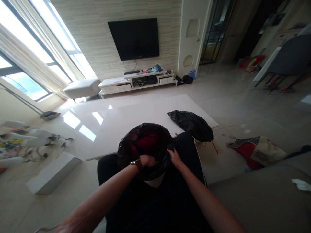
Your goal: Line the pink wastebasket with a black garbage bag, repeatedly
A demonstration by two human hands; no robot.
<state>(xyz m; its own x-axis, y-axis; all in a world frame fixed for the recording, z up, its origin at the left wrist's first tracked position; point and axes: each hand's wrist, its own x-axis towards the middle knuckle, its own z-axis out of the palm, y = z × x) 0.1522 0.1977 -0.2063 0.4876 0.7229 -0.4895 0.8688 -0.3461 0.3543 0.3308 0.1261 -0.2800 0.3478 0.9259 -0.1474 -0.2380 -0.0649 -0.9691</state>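
Note:
A black plastic bag (145, 127) sits between my thighs with its mouth spread wide. Inside it lies dark red, soft-looking stuff (147, 144), perhaps cloth. My left hand (148, 160), with a brown-strapped watch on the wrist, reaches over the near rim into the mouth; its fingers are in shadow and I cannot make out whether they grip anything. On the right side of the rim, my right hand (175, 158) pinches the bag's edge. A second black bag (191, 124) with a red drawstring lies beyond my right knee, on the table's right part.
A low white table (136, 113) stands before me. To the left are a white box (53, 173) and a jumble of white items (26, 142). A red and beige bag (257, 150) lies at right, by a grey sofa (262, 191). Farther off stands a TV cabinet (114, 88).

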